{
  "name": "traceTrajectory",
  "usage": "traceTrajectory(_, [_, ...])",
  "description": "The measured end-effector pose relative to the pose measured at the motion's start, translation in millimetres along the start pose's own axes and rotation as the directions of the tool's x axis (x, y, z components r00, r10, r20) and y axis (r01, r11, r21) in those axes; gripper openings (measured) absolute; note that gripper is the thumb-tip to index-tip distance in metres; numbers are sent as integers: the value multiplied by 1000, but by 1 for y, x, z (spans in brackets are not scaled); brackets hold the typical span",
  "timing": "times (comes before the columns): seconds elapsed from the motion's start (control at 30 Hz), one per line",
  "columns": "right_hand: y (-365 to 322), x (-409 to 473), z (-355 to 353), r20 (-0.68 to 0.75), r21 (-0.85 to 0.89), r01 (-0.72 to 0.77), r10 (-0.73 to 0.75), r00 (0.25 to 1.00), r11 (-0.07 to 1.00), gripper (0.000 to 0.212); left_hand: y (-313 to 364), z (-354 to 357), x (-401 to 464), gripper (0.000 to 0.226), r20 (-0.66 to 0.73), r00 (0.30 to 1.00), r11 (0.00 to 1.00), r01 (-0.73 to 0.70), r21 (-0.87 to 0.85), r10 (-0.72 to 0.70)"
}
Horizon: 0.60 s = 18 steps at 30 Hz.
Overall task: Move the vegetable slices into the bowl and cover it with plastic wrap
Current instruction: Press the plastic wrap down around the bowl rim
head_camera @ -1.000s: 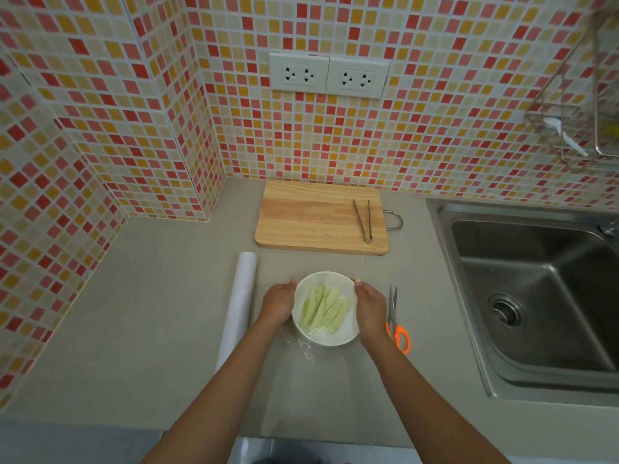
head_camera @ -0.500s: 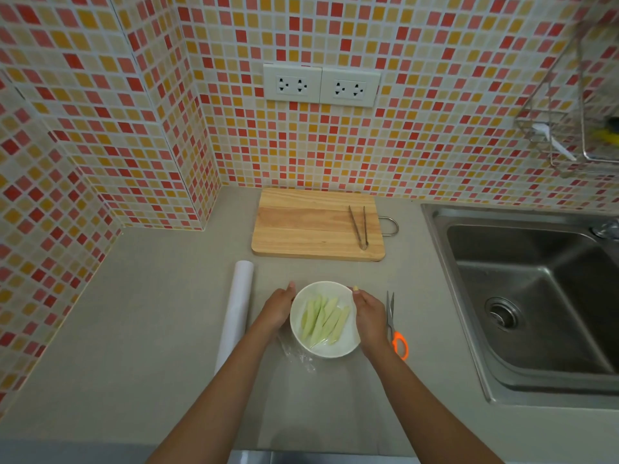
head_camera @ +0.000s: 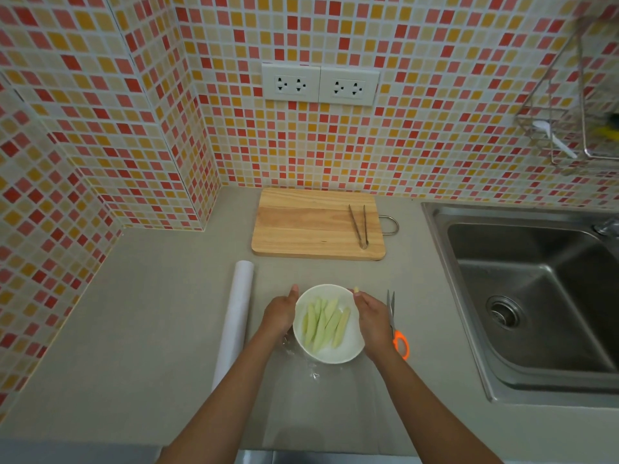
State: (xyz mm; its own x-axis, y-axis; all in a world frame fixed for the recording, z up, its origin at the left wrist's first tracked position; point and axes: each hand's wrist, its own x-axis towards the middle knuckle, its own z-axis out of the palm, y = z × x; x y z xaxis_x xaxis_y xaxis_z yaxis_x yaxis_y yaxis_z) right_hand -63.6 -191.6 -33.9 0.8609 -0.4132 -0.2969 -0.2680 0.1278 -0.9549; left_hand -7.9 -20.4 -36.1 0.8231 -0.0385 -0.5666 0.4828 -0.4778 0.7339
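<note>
The vegetable slices (head_camera: 323,324), pale green wedges with a matt, moist look, lay side by side in the bowl (head_camera: 348,353), a smooth white round dish low in the centre of the frame on the desk (head_camera: 134,329). A thin, clear plastic wrap (head_camera: 310,371) showed as crinkled, glinting film at the bowl's lower-left edge and as a faint sheet on the desk below it; whether it already stretched over the rim could not be told.

The left hand (head_camera: 279,313) cupped the bowl's left side, and the right hand (head_camera: 371,316) its right side. The fingers of both seemed to bend round the bowl's wall, though the grip itself was hidden behind the hands.

By my reading the slices were already moved, and the covering step was in hand: the film was being pressed down around the sides. The next move probably called for smoothing the loose, crumpled edge under the rim so the wrap would cling and sit taut.

Left of the bowl lay the roll of wrap (head_camera: 236,313), a long white cylinder. To the right were scissors (head_camera: 395,324) with steel blades and orange handles. Above, in mid-frame, sat a pale wooden cutting board (head_camera: 308,226) carrying metal tongs (head_camera: 360,226). A steel sink (head_camera: 536,296) filled the right.
</note>
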Motion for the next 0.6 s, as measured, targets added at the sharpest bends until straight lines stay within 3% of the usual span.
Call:
traceTrajectory(0.2, [2, 0, 5, -19, -29, 24, -25, 1000, 999, 33, -6, -1, 1, 69, -118, 992, 999, -32, 16, 34])
traceTrajectory(0.33, [5, 1, 5, -4, -80, 55, -55, 998, 995, 33, -11, -4, 5, 60, -48, 999, 987, -10, -163, 2])
traceTrajectory(0.43, [6, 1, 5, -15, -109, 42, -44, 999, 993, 34, -14, -7, 2, 49, -54, 995, 965, -96, -244, 85])
traceTrajectory(0.6, [8, -1, 7, -60, -143, 60, -69, 996, 988, 38, -14, -3, -4, 41, -202, 965, 951, -213, -225, 168])
